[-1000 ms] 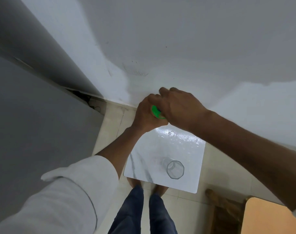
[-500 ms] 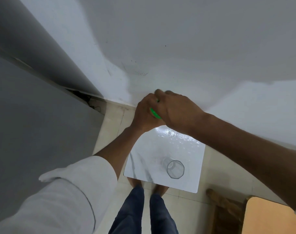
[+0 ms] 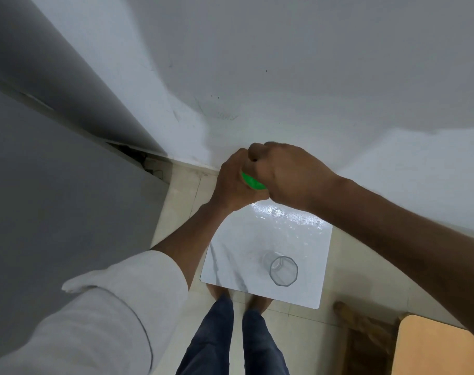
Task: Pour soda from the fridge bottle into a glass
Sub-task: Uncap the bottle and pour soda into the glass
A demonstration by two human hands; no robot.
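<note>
Both hands meet at the far edge of the small white bench (image 3: 230, 269), above its 11 o'clock corner. The left hand (image 3: 231, 182) is wrapped closed around the green bottle (image 3: 253, 183), of which only a sliver of bright green shows between the two hands. The right hand (image 3: 287, 171) is curled tight over the top of it, fingers bunched as if on the cap, though the cap itself is hidden, so I cannot tell whether it is on or off. The bottle's long axis cannot be read directly; judging from how the hands stack, it probably stands roughly upright, neck under the right hand.

The glass (image 3: 283, 270) stands upright and looks empty on the near right part of the bench, at about 5 o'clock from the hands and well apart from them. The pour therefore turns on bringing the bottle's mouth back toward the person and slightly right. The right arm crosses above the bench's far right corner, so the left hand, which already carries the bottle body, seems better placed to tip it.
</note>
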